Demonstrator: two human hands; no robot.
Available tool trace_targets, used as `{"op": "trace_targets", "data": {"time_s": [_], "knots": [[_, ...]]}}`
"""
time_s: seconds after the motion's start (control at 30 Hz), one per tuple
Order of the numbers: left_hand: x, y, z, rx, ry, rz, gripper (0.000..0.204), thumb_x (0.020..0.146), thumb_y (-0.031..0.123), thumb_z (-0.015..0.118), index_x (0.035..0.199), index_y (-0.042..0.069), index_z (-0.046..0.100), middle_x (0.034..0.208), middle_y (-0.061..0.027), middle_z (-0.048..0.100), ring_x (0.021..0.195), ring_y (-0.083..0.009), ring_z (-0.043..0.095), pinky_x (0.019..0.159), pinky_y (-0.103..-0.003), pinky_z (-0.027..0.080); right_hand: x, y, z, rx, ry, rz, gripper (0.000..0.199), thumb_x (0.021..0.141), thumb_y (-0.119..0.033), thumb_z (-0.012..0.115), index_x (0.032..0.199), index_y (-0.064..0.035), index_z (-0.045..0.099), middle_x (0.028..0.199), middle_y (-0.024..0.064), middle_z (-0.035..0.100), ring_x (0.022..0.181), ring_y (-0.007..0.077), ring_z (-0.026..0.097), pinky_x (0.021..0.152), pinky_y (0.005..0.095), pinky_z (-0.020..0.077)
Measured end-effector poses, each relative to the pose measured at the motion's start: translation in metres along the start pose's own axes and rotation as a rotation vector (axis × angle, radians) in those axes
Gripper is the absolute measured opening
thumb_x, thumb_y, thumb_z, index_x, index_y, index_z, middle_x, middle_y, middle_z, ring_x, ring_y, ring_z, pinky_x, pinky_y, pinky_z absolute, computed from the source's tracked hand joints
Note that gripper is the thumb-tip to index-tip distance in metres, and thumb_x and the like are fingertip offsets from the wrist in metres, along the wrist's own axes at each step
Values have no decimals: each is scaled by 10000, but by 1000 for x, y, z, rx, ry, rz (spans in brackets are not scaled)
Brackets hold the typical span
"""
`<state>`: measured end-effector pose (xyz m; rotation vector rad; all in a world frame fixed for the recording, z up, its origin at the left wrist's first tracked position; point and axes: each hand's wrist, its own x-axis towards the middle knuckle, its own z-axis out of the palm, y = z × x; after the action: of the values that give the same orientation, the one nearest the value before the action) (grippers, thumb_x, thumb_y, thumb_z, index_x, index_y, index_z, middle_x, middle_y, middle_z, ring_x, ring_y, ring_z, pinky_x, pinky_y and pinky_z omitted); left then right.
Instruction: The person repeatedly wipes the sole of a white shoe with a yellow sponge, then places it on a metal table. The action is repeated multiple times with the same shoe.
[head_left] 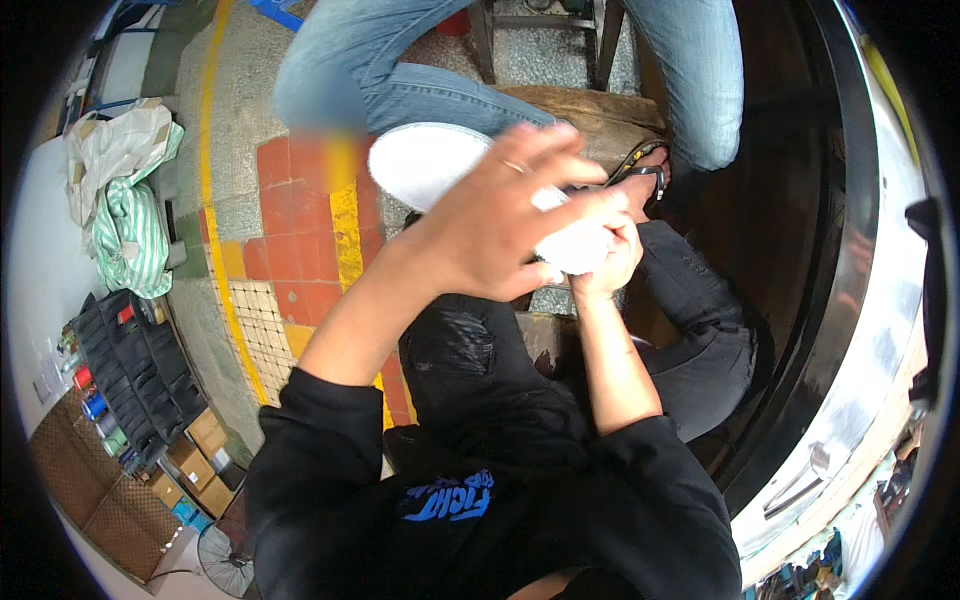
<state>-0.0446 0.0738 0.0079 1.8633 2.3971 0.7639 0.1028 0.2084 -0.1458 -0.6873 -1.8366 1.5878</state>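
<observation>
Your right hand (622, 250): fingers curled round white piece (575, 245), above gap between your knees. Your left hand (490, 220): fingers spread over white piece, blurred; can't tell if gripping. White oval (425, 165) lies far left, partly behind left hand; can't tell if joined to white piece. Possible trouble: weak right grip could drop piece on floor (298, 220); wide left swing could bump co-worker's jeans (430, 92). Writing: blue lettering (450, 500) on your black shirt (570, 525); none readable on overexposed white piece.
</observation>
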Motion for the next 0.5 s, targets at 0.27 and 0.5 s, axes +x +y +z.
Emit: {"op": "trace_targets", "data": {"time_s": [0.27, 0.5], "knots": [[-93, -56, -1, -1088, 671, -1036, 469, 1042, 269, 629, 1407, -12, 542, 1341, -119, 629, 1281, -246, 576, 1070, -412, 473, 8, 14, 3, -6, 34, -76, 390, 999, -339, 543, 862, 10, 652, 824, 69, 680, 753, 159, 649, 718, 290, 519], [-42, -57, 39, -1612, 1145, -1018, 424, 1049, 310, 567, 1282, -43, 570, 1261, -261, 669, 1170, -341, 653, 1025, -471, 525, 8, 24, 2, -34, 77, -93, 363, 968, -250, 503, 815, 21, 689, 828, 106, 709, 743, 225, 693, 706, 331, 541]]}}
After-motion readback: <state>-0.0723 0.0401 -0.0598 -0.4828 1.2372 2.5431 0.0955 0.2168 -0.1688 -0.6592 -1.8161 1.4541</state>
